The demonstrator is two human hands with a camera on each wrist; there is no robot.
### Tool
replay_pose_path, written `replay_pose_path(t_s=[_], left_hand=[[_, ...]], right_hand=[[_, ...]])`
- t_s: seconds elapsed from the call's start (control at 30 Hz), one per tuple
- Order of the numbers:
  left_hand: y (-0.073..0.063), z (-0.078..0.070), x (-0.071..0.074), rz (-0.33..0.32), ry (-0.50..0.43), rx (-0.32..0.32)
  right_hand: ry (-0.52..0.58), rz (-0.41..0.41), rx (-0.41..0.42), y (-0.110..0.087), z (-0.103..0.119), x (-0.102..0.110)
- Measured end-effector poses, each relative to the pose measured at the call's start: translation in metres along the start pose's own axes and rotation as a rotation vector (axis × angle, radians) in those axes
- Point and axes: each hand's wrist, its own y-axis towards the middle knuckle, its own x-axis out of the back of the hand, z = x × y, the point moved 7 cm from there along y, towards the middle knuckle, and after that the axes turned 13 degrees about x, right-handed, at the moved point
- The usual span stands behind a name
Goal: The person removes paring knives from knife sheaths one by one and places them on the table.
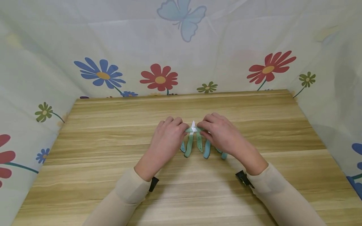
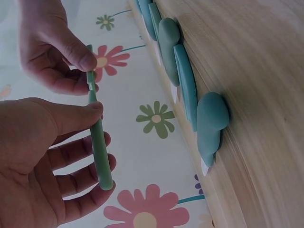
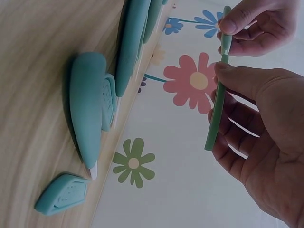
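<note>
Over the middle of the table, both hands hold a small green knife crosswise. My left hand (image 1: 169, 135) pinches its handle (image 2: 99, 152) between thumb and fingers. My right hand (image 1: 223, 133) pinches a slim green blade cover (image 3: 217, 114) at the other end. In the head view a short white stretch shows between the two pieces. Below the hands lie a green knife (image 1: 189, 146) with its white blade pointing away, a green blade cover (image 1: 199, 142) with cut-out patterns, and a blue knife (image 1: 207, 149). The hands partly hide more blue pieces, among them a blue cover (image 1: 182, 146).
The right wrist view shows a teal knife (image 3: 88, 104) on the wood, with a teal cover (image 3: 62, 192) beside it. Floral cloth (image 1: 226, 40) hangs behind and along both sides of the wooden table (image 1: 113, 125). Black straps (image 1: 244, 179) sit at the wrists.
</note>
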Motion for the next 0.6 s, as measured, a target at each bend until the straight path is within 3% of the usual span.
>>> replay_pose_path(t_s=[0.6], left_hand=[[-0.0009, 0.0008, -0.0006, -0.003, -0.016, 0.01]], right_hand=[[0.011, -0.001, -0.008, -0.0014, -0.0007, 0.0004]])
